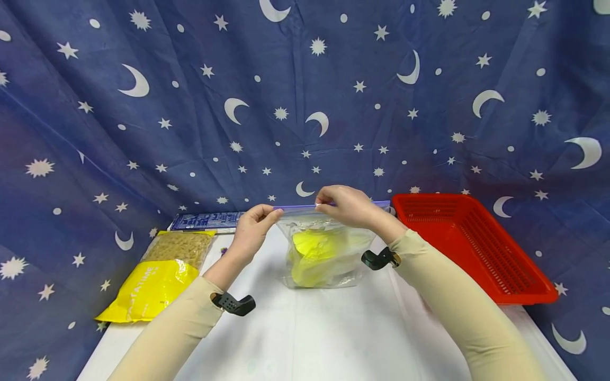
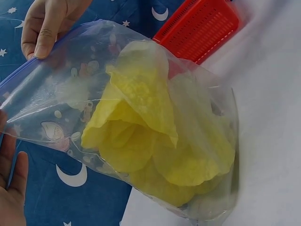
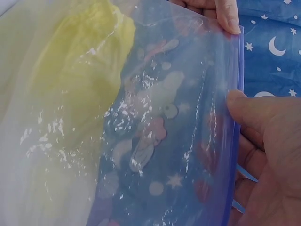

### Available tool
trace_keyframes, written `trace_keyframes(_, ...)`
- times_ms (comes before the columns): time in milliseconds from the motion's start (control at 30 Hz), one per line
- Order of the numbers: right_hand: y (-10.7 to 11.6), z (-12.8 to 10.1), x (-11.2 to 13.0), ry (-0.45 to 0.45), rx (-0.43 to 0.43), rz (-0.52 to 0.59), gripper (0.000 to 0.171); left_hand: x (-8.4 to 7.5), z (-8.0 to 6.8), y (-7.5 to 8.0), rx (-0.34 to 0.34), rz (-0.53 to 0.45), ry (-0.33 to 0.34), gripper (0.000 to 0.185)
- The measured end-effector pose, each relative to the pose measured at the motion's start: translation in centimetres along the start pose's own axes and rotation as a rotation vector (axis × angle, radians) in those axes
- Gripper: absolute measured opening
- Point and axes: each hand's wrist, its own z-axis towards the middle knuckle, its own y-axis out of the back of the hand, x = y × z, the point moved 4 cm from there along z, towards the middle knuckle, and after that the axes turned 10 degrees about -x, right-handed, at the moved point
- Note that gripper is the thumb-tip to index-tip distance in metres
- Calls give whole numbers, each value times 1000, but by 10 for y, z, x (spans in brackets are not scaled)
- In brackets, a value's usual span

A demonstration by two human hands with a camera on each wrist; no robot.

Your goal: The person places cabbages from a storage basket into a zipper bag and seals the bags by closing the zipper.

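Note:
A clear zip bag (image 1: 350,278) with a purple zip strip along its top stands upright over the white table. Inside it are crumpled yellow leaves (image 2: 136,122) that look like cabbage, seen through the plastic. My left hand (image 1: 252,230) pinches the left end of the strip between thumb and fingers. Farther along the strip my right hand (image 1: 350,206) pinches it near the middle, with a small white piece at its fingertips. In the right wrist view, the right thumb lies on the near face of the strip and the fingers go behind it. Cartoon prints show on the plastic.
A red plastic basket (image 1: 476,248) stands at the right, beside the right forearm. At the left lies a yellow pasta bag (image 1: 157,286) with a clear window. A flat blue patterned box (image 1: 207,221) lies at the back against the star-and-moon curtain (image 1: 286,79).

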Motion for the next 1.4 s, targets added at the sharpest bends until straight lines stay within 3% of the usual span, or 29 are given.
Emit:
trace_keyframes(367, 7, -7, -11, -31, 4, 7, 12, 1, -1, 4, -14, 36, 5, 33)
trace_keyframes(1400, 22, -21, -32, -78, -7, -11, 12, 2, 0, 4, -17, 24, 7, 32)
